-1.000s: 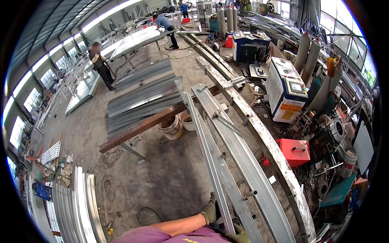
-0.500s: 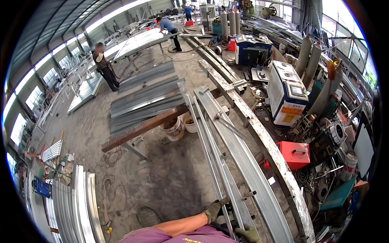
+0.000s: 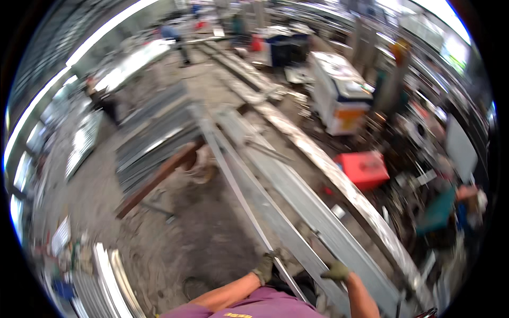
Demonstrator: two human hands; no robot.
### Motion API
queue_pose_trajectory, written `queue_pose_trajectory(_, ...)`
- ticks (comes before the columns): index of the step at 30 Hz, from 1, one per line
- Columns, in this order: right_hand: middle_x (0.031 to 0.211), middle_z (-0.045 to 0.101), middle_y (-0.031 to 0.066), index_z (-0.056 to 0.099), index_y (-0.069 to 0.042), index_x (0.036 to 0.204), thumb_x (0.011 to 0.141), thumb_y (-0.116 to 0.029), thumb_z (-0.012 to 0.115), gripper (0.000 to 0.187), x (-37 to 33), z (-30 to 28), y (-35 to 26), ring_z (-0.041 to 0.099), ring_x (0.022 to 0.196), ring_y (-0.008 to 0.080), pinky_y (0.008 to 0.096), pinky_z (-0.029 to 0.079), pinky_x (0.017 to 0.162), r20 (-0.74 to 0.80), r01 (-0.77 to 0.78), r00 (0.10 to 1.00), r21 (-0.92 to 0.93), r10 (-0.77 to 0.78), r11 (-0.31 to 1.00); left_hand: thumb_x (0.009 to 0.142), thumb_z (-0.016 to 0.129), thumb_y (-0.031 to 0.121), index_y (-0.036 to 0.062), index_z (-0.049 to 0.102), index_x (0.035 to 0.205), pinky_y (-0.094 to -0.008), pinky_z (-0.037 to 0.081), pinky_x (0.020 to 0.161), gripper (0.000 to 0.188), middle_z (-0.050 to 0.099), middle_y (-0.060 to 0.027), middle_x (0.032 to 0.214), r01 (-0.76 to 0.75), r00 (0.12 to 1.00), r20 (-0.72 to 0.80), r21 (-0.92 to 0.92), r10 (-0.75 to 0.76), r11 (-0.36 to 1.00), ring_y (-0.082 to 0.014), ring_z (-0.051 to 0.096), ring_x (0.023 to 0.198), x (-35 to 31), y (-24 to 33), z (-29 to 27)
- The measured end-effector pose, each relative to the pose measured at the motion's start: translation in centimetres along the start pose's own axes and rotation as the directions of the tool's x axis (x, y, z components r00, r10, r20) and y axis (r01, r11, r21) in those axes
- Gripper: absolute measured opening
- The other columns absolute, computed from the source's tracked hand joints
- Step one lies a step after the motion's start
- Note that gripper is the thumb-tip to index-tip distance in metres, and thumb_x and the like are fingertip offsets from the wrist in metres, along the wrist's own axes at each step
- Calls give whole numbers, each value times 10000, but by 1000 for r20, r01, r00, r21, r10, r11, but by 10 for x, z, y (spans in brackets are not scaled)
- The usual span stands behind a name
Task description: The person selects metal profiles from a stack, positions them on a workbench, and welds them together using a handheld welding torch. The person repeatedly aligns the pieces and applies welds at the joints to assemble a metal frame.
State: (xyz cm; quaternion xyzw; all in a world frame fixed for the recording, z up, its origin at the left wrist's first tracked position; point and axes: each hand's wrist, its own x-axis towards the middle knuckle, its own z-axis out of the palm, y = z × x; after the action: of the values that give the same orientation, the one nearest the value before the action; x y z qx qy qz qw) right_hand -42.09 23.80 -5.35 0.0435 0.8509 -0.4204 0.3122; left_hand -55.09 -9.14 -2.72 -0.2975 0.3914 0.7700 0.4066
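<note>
One narrow metal bar (image 3: 245, 200), just left of a flat strip (image 3: 283, 225), runs lengthwise forward-left from the nearer left hand (image 3: 266, 267), whose fingers close around it; the right hand's (image 3: 336, 271) grip, by the strip, is too blurred to tell.

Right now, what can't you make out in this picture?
Left hand, head view: how its fingers meet the thin strip, smeared by motion blur.
Right hand, head view: whether it presses the wider profile or hovers, also blurred.
Wider profile, head view: near end, cut off by the lower edge.
White machine, head view: panel details, blurred.
</note>
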Motion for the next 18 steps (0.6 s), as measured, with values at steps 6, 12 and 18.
queue_pose_trajectory(6, 1019, 776, 271, 754, -61, 1285, 802, -59, 692, 487, 19, -5, -47, 755, 957, 452, 540, 590, 847, 53, -276, 950, -311, 307, 909, 917, 774, 609, 112, 620, 1118, -546, 596, 905, 558, 696, -124, 984, -5, 1000, 22, -52, 6, 999, -335, 703, 946, -17, -5, -2)
queue_pose_trajectory(12, 1001, 799, 227, 828, -57, 1000, 824, -134, 730, 215, 8, 39, -45, 785, 972, 411, 523, 615, 811, -207, -336, 932, -188, 298, 923, 973, 701, 625, 133, 621, 1046, -545, 572, 915, 504, 707, -125, 997, 23, 998, 57, 56, -26, 998, -329, 699, 932, -26, -4, 7)
queue_pose_trajectory(18, 987, 812, 202, 852, -68, 980, 793, -133, 755, 220, 25, 46, -66, 795, 964, 387, 504, 620, 794, -306, -386, 893, -139, 331, 912, 975, 698, 592, 143, 639, 982, -575, 567, 895, 453, 731, -117, 955, 7, 999, -44, 152, -1, 988, -337, 704, 894, -13, 19, -8)
